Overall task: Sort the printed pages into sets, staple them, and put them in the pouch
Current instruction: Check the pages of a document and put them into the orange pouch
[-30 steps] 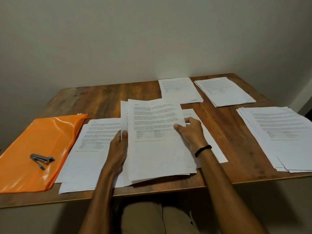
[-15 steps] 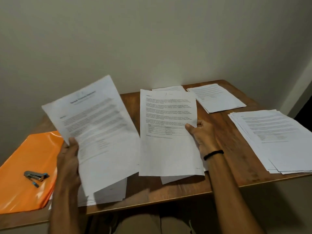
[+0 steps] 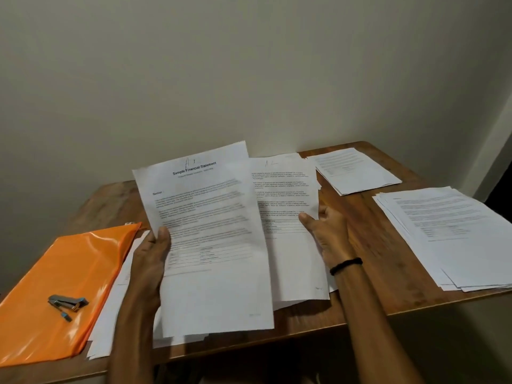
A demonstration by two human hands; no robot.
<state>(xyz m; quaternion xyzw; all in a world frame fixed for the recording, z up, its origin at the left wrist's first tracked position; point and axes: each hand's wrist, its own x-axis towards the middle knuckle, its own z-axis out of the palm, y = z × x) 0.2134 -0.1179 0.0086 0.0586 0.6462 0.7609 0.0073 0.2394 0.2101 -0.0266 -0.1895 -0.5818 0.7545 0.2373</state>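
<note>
plainly, left hand (image 3: 151, 261) grips page (image 3: 213, 286) titled "sample financial statement" (blurred below); right hand (image 3: 329, 234) pinches second page (image 3: 288, 195).

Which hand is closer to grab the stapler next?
Probably the left hand. The stapler lies on the orange pouch on that side, while the right hand is farther off. Both hands hold pages, so one must let go first.

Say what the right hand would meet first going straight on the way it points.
The right hand would probably meet the far paper stack, mostly hidden behind its held page; depth unclear.
</note>
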